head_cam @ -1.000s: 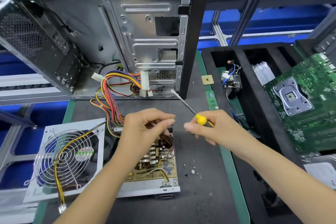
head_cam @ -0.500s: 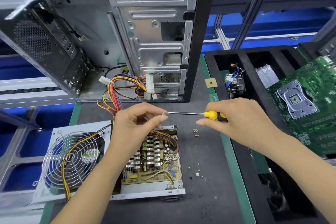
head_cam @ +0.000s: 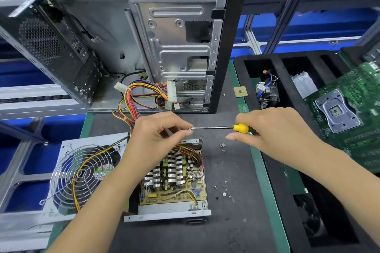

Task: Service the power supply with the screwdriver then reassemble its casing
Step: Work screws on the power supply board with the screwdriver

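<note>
- Power supply lying open on the dark mat, circuit board exposed; cover with fan grille flipped off to its left, tethered by yellow wires.
- Judged mid-task: casing opened, servicing under way, reassembly not yet begun.
- Screwdriver held level above the open unit, yellow handle in the right hand, fingers curled round it, index finger stretched out below.
- Left hand at the shaft's tip, thumb and forefinger pinching a small screw there; probably seating it on the bit, though lifting it off cannot be ruled out.
- Loose screws on the mat just right of the unit, more small hardware nearer the front; likely wanted for closing the cover.
- Wire bundle running from the unit back into the empty computer case behind; liable to snag when the cover goes back.
- Black foam tray at right, holding a motherboard and a cooler; a CPU chip beside the case.
</note>
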A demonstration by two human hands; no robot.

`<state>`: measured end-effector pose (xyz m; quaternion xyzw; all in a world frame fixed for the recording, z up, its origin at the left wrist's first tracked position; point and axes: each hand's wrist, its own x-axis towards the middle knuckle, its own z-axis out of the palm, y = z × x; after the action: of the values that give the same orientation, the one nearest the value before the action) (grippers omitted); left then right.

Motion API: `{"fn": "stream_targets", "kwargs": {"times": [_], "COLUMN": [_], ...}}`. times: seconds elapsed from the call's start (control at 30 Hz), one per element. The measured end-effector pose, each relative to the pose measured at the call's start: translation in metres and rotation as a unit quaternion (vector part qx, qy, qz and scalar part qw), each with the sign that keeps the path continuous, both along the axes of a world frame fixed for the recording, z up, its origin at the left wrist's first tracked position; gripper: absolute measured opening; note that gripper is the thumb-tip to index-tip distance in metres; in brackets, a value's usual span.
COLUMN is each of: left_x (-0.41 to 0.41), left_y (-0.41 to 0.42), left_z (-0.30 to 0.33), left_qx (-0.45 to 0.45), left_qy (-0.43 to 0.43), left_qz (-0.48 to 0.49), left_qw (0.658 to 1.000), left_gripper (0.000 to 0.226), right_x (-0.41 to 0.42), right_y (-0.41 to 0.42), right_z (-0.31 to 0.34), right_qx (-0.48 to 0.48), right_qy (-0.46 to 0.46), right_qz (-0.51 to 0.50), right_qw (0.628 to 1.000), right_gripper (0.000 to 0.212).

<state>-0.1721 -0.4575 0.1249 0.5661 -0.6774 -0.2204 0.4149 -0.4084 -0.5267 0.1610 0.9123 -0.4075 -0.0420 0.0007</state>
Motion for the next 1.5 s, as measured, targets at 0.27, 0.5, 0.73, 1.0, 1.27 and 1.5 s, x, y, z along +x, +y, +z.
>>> {"fn": "stream_targets", "kwargs": {"times": [0.27, 0.5, 0.73, 1.0, 1.27, 1.5], "left_x": [0.001, -0.008, -0.013, -0.025, -0.024, 0.002], "left_y": [-0.006, -0.007, -0.006, 0.000, -0.004, -0.007], "left_z": [0.017, 0.016, 0.006, -0.004, -0.009, -0.013], "left_qx": [-0.024, -0.018, 0.042, -0.022, 0.041, 0.126], "left_qy": [-0.263, -0.334, -0.231, -0.248, -0.245, -0.342], "left_qz": [-0.058, -0.048, 0.002, -0.001, -0.013, -0.038], "left_qw": [0.963, 0.941, 0.972, 0.969, 0.969, 0.930], "left_gripper": [0.010, 0.005, 0.006, 0.008, 0.026, 0.048], "right_x": [0.002, -0.004, -0.005, -0.011, -0.015, -0.015], "right_y": [0.002, -0.006, -0.009, -0.015, -0.015, -0.013], "right_z": [0.015, 0.033, 0.046, 0.045, 0.044, 0.035], "right_qx": [-0.018, 0.118, 0.061, 0.187, 0.212, 0.090], "right_qy": [0.061, -0.066, -0.066, -0.143, -0.162, -0.068], "right_qz": [0.065, 0.057, 0.066, 0.002, -0.006, 0.026], "right_qw": [0.996, 0.989, 0.994, 0.972, 0.964, 0.993], "right_gripper": [0.038, 0.008, 0.043, 0.025, 0.023, 0.020]}}
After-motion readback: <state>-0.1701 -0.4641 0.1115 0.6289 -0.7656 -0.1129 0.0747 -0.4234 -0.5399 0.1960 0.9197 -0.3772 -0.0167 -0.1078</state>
